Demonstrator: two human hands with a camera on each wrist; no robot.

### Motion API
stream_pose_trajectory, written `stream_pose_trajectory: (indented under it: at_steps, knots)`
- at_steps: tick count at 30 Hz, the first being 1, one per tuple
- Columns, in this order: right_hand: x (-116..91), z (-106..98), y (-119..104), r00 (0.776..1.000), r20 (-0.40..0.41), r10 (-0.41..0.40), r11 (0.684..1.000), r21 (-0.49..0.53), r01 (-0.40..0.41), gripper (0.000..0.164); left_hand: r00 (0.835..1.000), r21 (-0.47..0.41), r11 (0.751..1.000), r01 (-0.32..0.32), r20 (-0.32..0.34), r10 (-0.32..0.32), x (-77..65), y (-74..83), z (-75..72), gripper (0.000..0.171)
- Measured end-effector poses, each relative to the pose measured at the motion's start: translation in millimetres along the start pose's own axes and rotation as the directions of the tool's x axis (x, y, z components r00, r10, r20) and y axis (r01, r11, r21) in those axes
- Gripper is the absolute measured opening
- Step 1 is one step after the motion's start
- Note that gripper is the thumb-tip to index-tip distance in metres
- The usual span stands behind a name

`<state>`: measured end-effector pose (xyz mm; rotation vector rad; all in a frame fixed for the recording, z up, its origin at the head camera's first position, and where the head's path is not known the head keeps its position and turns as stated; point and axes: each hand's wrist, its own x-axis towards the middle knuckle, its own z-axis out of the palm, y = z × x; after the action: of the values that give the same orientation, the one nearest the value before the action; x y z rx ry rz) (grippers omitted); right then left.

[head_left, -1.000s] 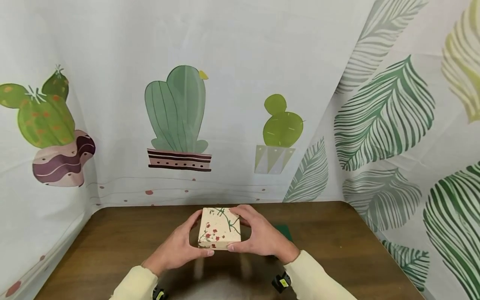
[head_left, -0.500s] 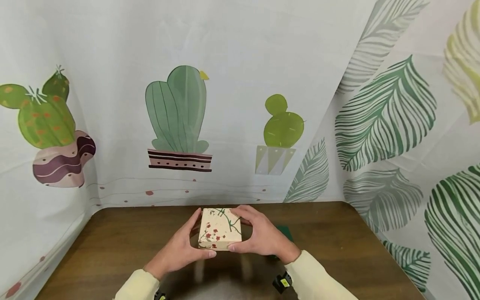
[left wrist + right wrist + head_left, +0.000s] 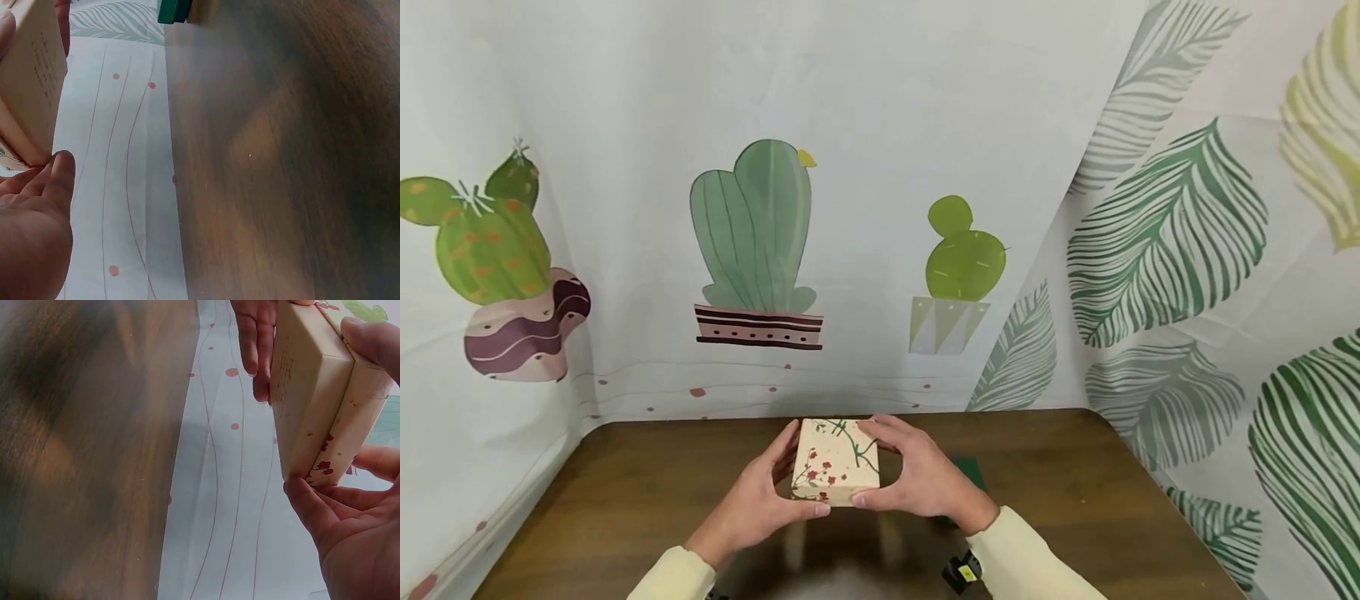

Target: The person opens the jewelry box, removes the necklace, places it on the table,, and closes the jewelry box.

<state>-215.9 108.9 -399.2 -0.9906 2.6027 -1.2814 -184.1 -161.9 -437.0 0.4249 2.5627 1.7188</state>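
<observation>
A small square cream gift box [image 3: 837, 457], printed with red blossoms and green branches, is held up over the table between both hands. My left hand [image 3: 751, 498] grips its left side, thumb at the near edge and fingers around the far side. On the opposite side my right hand [image 3: 923, 477] holds it likewise, its thumb at the near right corner. A lid seam runs along the box [image 3: 315, 394] in the right wrist view, and the lid looks closed. Small lines of writing show on the box's underside [image 3: 39, 75] in the left wrist view.
The brown wooden table [image 3: 647, 483] ends at a fabric backdrop [image 3: 865, 250] printed with cacti and leaves. Partly hidden behind the right wrist, a dark green object [image 3: 972, 472] lies on the table. A black wrist camera [image 3: 961, 572] hangs under the right sleeve.
The head view has tilted up slightly, so the backdrop sits a little lower. Both hands keep the same hold on the box, which stays nearly in place.
</observation>
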Motion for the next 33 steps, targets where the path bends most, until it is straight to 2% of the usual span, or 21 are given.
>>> stream_pose_trajectory:
  at_steps: [10, 15, 21, 27, 33]
  knots:
    - [0.9, -0.9, -0.9, 1.0, -0.003, -0.006, 1.0, 0.001, 0.006, 0.088, 0.999, -0.03, 0.998, -0.051, 0.008, 0.051, 1.6, -2.4, -2.4, 0.12]
    - [-0.3, -1.2, -1.7, 1.0, -0.002, 0.003, 1.0, 0.011, -0.003, 0.088, 0.999, -0.018, 0.999, -0.042, 0.021, 0.043, 2.2, -3.3, -2.1, 0.12]
    - [-0.8, -1.3, -1.7, 1.0, -0.007, 0.004, 1.0, -0.004, -0.004, 0.088, 0.998, -0.045, 0.998, -0.042, 0.034, 0.043, 2.7, -3.4, -1.3, 0.125]
    - [-0.1, 0.3, -4.2, 1.0, -0.003, 0.015, 1.0, -0.026, -0.015, 0.088, 1.0, -0.046, 0.999, -0.027, 0.008, 0.027, 2.0, -4.4, -0.8, 0.125]
    - [-0.8, -1.0, -7.5, 1.0, 0.0, 0.029, 0.999, -0.029, -0.029, 0.089, 0.999, -0.035, 0.999, -0.041, -0.011, 0.04, 2.3, -3.9, -0.9, 0.123]
